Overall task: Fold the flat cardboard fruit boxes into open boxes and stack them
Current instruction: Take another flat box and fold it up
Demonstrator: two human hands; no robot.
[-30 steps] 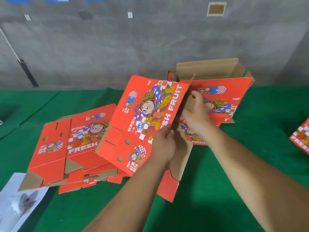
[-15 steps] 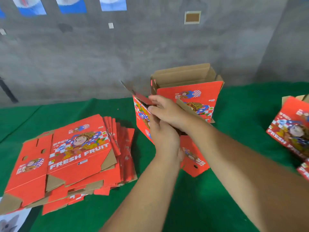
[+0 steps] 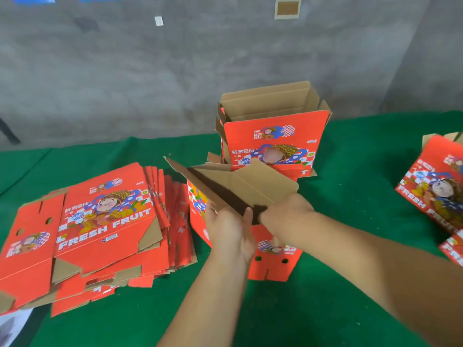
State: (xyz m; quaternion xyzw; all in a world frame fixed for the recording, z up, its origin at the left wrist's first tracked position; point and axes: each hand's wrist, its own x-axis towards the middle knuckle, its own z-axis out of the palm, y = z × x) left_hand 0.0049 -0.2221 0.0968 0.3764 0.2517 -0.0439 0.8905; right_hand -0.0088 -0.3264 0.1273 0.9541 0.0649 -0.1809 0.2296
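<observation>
A red printed fruit box stands half opened on the green cloth in the middle, its brown inner flaps spread upward. My left hand grips its near left edge, thumb over the rim. My right hand holds the right side of the opening, fingers partly hidden inside. A pile of flat red boxes lies to the left. Behind stands a stack of folded open boxes, top open.
The green cloth table runs back to a grey concrete wall. More red boxes sit at the right edge. A white sheet pokes out under the flat pile at the lower left.
The box was a flat sheet a second ago; it has since been swung upright and its walls spread apart. Both hands have shifted to the top opening.
</observation>
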